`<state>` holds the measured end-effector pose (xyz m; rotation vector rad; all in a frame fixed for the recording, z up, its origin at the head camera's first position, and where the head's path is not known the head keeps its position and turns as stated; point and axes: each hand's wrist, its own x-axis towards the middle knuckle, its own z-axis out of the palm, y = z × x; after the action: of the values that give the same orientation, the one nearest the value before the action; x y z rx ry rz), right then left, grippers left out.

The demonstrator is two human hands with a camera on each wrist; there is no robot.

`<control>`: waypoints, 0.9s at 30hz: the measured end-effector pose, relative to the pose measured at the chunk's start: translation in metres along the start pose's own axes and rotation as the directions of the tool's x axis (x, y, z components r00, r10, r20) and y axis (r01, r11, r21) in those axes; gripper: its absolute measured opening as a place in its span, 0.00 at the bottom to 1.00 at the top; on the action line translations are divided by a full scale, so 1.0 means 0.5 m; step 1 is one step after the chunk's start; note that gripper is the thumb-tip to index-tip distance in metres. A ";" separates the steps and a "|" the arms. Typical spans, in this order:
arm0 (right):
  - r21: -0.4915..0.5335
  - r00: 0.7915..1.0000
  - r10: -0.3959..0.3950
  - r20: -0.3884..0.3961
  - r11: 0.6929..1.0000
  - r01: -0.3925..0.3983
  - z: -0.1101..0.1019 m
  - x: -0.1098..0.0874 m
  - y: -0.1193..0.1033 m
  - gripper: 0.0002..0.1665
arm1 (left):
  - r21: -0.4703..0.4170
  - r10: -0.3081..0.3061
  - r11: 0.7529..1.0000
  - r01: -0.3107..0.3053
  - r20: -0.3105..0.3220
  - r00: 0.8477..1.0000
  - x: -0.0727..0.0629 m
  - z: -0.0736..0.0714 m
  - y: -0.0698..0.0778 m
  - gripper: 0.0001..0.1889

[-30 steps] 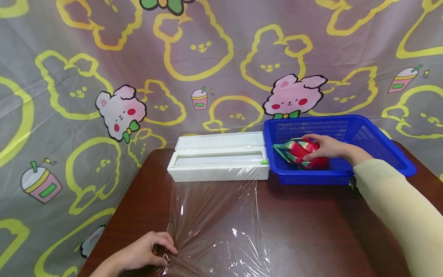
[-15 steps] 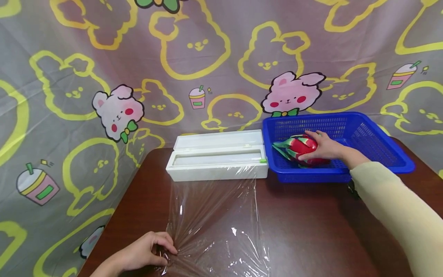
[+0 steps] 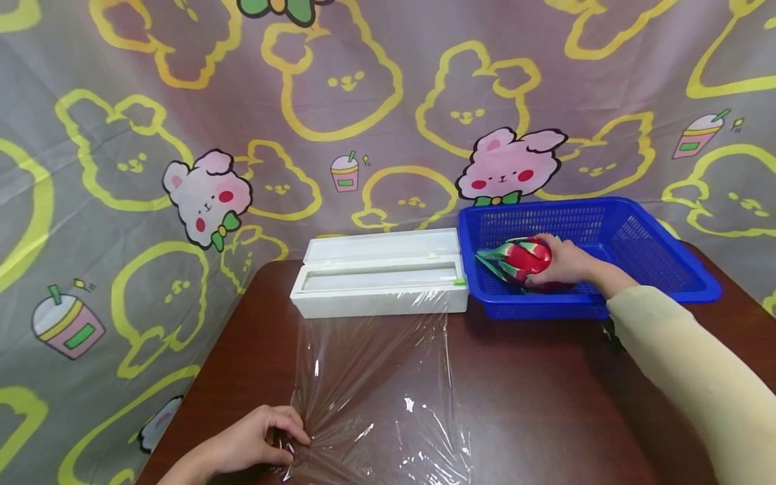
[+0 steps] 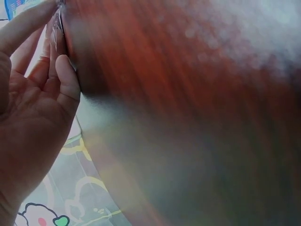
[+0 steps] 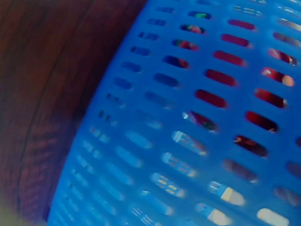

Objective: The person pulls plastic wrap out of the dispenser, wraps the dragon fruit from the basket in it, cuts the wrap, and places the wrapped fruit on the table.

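Observation:
In the head view my left hand [image 3: 257,438] pinches the near left corner of a sheet of clear cling film [image 3: 376,384], which bunches into creases toward the fingers. The film runs out of a white dispenser box [image 3: 382,306] whose lid stands open. Over at the right, my right hand [image 3: 570,263] grips a red dragon fruit [image 3: 526,259] with green scales, inside a blue plastic basket [image 3: 545,311]. The left wrist view has the left hand [image 4: 37,108] with a bit of shiny film at its fingertips. Through the basket slots [image 5: 155,99], the right wrist view gives only red patches.
The dark brown tabletop [image 3: 527,391] reaches under everything. A green slider [image 3: 460,282] sits at the box's right end, close to the basket. Behind the table hangs a grey curtain [image 3: 412,101] with cartoon bears and bunnies.
The right hand's fingers have drawn in closer on the dragon fruit, which stays in the basket. The left hand holds the film in the same spot.

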<state>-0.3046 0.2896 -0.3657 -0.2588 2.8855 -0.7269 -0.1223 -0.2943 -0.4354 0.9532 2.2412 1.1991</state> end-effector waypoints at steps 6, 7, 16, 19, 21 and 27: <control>-0.016 0.999 0.034 -0.024 0.999 -0.035 0.008 0.007 0.006 0.62 | -0.010 -0.025 1.000 0.025 0.007 1.000 0.000 -0.001 -0.003 0.10; -0.020 0.999 0.033 -0.031 0.999 -0.033 0.008 0.007 0.006 0.62 | -0.017 -0.031 0.999 0.031 0.008 0.999 0.000 -0.001 -0.003 0.10; -0.041 0.991 -0.017 -0.135 0.999 0.012 -0.009 -0.012 0.005 0.62 | -0.035 -0.024 0.999 0.025 0.013 1.000 0.001 0.000 -0.003 0.10; -0.037 0.982 -0.037 -0.184 0.999 0.030 -0.022 -0.017 0.004 0.61 | -0.033 -0.025 0.999 0.025 0.012 1.000 0.000 0.000 -0.002 0.10; -0.033 0.977 -0.040 -0.211 0.999 0.034 -0.031 -0.022 0.000 0.62 | -0.033 -0.022 0.999 0.022 0.012 1.000 0.000 0.000 -0.001 0.10; -0.025 0.959 -0.042 -0.281 0.999 0.036 -0.058 -0.044 -0.021 0.63 | 0.001 0.021 1.000 -0.021 0.004 1.000 -0.001 0.000 -0.003 0.10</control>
<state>-0.2874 0.2983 -0.3331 -0.2318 3.1651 -0.8026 -0.1226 -0.2953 -0.4367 0.9814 2.2346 1.2044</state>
